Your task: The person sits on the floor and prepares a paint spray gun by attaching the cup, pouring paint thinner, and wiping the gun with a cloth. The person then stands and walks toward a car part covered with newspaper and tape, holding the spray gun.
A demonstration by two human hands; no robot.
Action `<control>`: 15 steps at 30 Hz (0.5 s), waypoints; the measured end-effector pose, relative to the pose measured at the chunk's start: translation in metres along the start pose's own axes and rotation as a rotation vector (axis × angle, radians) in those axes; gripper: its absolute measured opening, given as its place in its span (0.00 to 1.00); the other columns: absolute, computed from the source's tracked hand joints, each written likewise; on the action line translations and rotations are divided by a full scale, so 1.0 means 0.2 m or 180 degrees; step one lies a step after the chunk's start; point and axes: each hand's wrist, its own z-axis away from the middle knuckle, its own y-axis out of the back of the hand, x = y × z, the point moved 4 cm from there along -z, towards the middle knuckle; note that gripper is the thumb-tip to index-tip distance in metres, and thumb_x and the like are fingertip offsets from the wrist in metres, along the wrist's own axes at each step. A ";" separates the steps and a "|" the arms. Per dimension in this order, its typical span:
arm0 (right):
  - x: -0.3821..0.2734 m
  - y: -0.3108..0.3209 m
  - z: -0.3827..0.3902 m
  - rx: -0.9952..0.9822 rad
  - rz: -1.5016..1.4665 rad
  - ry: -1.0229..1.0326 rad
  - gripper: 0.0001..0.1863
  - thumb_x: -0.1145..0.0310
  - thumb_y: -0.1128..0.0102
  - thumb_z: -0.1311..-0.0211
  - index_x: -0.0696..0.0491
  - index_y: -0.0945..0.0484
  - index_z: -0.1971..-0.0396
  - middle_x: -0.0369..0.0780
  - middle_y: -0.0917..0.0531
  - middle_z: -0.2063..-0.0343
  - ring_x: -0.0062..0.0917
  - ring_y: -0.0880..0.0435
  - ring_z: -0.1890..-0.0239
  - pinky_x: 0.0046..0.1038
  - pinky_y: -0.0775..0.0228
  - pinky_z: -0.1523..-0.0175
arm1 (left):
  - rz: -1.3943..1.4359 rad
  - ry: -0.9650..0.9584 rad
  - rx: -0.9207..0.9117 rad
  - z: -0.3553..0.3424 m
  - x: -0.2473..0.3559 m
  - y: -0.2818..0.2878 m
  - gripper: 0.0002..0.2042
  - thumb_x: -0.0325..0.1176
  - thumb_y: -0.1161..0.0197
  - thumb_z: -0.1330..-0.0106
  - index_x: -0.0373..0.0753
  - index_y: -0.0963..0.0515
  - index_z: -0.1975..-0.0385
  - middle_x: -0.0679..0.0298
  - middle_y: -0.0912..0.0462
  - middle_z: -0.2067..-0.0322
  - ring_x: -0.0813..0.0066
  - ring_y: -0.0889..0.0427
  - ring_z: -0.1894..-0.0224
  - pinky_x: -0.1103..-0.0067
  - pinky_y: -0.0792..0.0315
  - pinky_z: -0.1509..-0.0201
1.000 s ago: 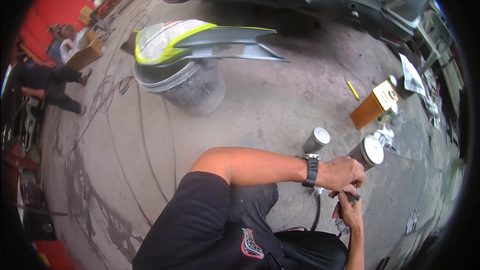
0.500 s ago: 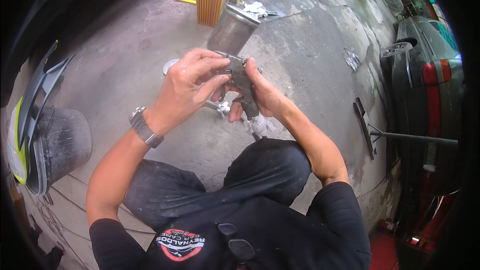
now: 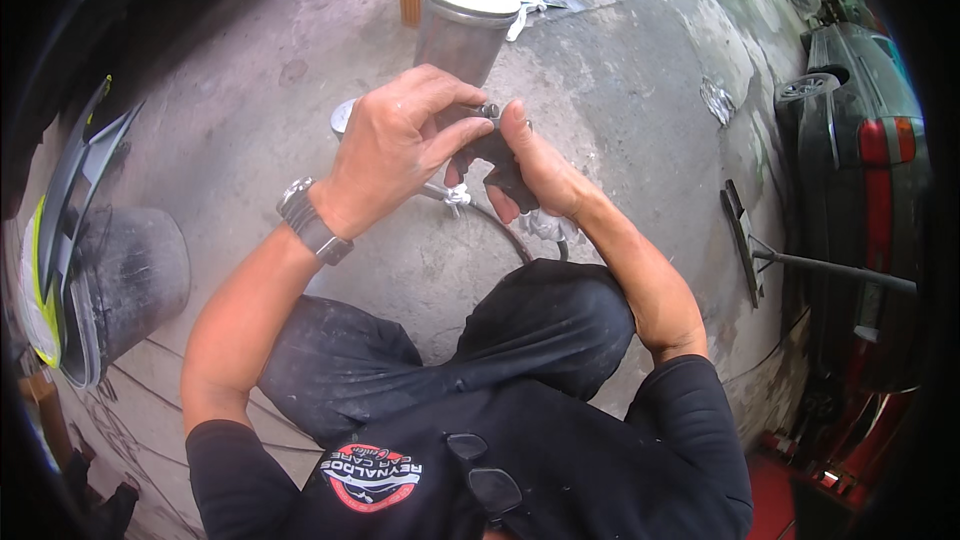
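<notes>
Gun cup [image 3: 461, 44] more upright vs. prev.

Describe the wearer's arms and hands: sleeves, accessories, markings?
Left hand: bare, no glove, with a wristwatch at the wrist, dark strap and silvery metal part. Right hand: bare, no watch visible. Black short sleeves end near the elbows and look plain.

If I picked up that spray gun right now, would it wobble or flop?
The spray gun might tip cup-first, since its cup looks bulkier than its handle. It probably wouldn't flop, because the cup and handle look hard and stiff.
</notes>
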 end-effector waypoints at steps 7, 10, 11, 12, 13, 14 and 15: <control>0.13 0.04 -0.03 0.0018 0.0527 -0.0168 0.56 0.16 0.81 0.43 0.57 0.20 0.61 0.37 0.17 0.70 0.17 0.25 0.85 0.21 0.36 0.80 | 0.0274 0.0377 -0.0305 -0.01 0.02 -0.02 0.09 0.28 0.29 0.37 0.36 0.16 0.58 0.64 0.15 0.64 0.87 0.21 0.76 0.87 0.31 0.77; 0.13 0.03 -0.03 -0.0042 0.0427 -0.0092 0.55 0.19 0.81 0.40 0.58 0.21 0.59 0.37 0.17 0.68 0.17 0.24 0.84 0.21 0.35 0.80 | 0.0177 0.0228 -0.0386 0.00 0.01 -0.02 0.09 0.26 0.31 0.36 0.35 0.16 0.57 0.63 0.15 0.64 0.85 0.18 0.75 0.86 0.27 0.76; 0.12 0.03 -0.03 -0.0070 0.0412 -0.0091 0.54 0.19 0.81 0.40 0.58 0.21 0.59 0.37 0.17 0.68 0.17 0.24 0.84 0.21 0.35 0.80 | 0.0203 0.0163 -0.0386 0.00 0.00 -0.02 0.08 0.26 0.32 0.35 0.35 0.16 0.57 0.63 0.15 0.64 0.83 0.17 0.75 0.86 0.25 0.76; 0.12 0.02 -0.03 -0.0092 0.0398 -0.0096 0.54 0.19 0.81 0.40 0.58 0.22 0.58 0.37 0.17 0.67 0.17 0.24 0.85 0.21 0.34 0.80 | 0.0238 0.0095 -0.0389 0.00 -0.01 -0.03 0.08 0.25 0.34 0.34 0.35 0.16 0.56 0.63 0.15 0.64 0.82 0.17 0.74 0.86 0.24 0.75; 0.12 0.02 -0.02 -0.0115 0.0384 -0.0101 0.54 0.19 0.81 0.40 0.57 0.22 0.57 0.37 0.16 0.66 0.17 0.24 0.85 0.21 0.34 0.80 | 0.0273 0.0028 -0.0392 0.00 -0.01 -0.04 0.08 0.25 0.35 0.33 0.34 0.17 0.56 0.62 0.15 0.64 0.81 0.16 0.74 0.85 0.22 0.75; 0.12 0.02 -0.02 -0.0138 0.0393 -0.0096 0.54 0.19 0.81 0.40 0.57 0.22 0.57 0.37 0.16 0.66 0.17 0.24 0.85 0.20 0.35 0.80 | 0.0380 0.0145 -0.0475 0.00 -0.01 -0.04 0.08 0.25 0.36 0.32 0.34 0.17 0.56 0.62 0.15 0.64 0.81 0.15 0.73 0.85 0.21 0.74; 0.13 0.02 -0.02 -0.0155 0.0398 -0.0100 0.54 0.19 0.81 0.40 0.57 0.22 0.56 0.37 0.16 0.66 0.17 0.24 0.85 0.20 0.35 0.81 | 0.0496 0.0264 -0.0565 0.00 0.00 -0.04 0.08 0.25 0.37 0.31 0.34 0.17 0.55 0.62 0.15 0.63 0.80 0.15 0.72 0.84 0.20 0.74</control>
